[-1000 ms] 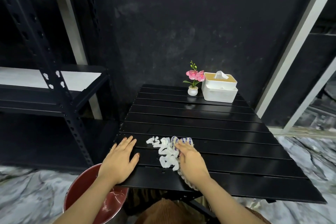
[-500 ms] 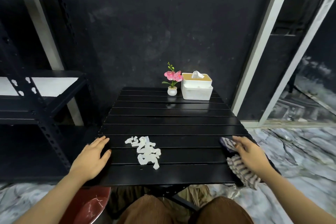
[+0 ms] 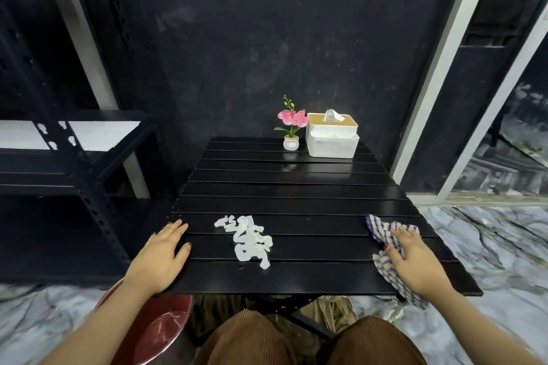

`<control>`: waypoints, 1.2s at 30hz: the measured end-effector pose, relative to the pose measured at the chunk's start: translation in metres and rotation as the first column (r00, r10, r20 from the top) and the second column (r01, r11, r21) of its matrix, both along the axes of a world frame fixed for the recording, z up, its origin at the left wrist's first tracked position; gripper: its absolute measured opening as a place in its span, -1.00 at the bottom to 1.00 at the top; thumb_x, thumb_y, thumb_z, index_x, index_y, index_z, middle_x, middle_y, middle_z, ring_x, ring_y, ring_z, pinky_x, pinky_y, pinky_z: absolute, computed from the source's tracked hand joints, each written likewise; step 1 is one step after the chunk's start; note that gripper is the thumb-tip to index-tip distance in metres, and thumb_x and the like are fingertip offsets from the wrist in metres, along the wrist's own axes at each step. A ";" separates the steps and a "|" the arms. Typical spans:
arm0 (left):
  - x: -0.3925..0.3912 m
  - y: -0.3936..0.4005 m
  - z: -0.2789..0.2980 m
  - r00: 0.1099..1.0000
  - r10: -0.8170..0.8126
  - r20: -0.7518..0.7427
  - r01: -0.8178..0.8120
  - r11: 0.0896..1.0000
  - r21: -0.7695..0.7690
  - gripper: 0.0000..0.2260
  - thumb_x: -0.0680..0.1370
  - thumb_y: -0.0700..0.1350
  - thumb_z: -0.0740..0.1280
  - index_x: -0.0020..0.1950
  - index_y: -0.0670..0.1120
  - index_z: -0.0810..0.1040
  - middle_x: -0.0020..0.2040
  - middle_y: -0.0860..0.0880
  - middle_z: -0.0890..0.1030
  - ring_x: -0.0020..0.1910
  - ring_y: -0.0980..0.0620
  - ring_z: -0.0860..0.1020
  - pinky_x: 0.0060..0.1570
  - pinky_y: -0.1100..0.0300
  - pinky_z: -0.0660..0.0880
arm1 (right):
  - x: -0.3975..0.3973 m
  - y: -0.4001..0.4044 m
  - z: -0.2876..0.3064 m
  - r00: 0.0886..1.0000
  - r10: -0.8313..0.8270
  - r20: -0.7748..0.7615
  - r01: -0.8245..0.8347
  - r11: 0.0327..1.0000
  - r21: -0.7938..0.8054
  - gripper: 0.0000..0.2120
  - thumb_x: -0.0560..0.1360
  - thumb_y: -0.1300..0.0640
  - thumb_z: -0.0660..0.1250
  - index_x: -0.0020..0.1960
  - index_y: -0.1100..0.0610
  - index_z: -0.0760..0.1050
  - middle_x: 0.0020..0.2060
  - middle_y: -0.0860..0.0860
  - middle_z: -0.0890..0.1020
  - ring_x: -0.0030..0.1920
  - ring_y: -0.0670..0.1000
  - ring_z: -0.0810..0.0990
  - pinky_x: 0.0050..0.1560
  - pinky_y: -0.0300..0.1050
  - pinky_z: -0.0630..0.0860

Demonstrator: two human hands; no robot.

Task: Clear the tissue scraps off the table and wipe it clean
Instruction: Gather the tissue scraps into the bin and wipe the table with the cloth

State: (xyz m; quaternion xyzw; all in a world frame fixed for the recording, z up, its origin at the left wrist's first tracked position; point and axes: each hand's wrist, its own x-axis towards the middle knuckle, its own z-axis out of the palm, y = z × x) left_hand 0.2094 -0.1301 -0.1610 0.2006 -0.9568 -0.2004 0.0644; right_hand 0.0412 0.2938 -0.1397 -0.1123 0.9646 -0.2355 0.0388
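Head view: tissue scraps (image 3: 250,241) heaped on the table (image 3: 296,187), near the front, left of centre.
My left hand (image 3: 161,258) lies flat, palm down, on the table's near-left edge, fingers straight, holding nothing. My right hand (image 3: 415,259) presses flat on a striped cloth (image 3: 381,230) at the near-right edge; the cloth's tail hangs off. Scraps touch neither of my hands. Red bin (image 3: 154,335) under my left arm.

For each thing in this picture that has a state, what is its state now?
tissue scraps: piled on the table, near its front, not cleared.
cloth: crumpled at the table's right edge, partly hanging off.
left hand: open, flat on the table's left edge.
right hand: open, pressing on the cloth.
tissue box: upright at the back, one tissue sticking out.
flower pot: upright, beside the tissue box.
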 end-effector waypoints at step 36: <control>-0.001 -0.003 -0.009 1.000 0.018 0.001 -0.018 0.999 -0.040 -0.51 0.60 0.06 0.05 0.52 -0.04 0.10 0.56 0.00 0.09 0.53 0.07 0.02 0.52 0.12 -0.05 | 0.097 -0.285 -0.027 0.936 0.343 -0.074 -0.340 0.939 0.051 -0.54 0.59 0.11 -0.05 0.46 0.20 0.08 0.51 0.12 0.06 0.51 0.06 -0.02 0.52 -0.06 -0.03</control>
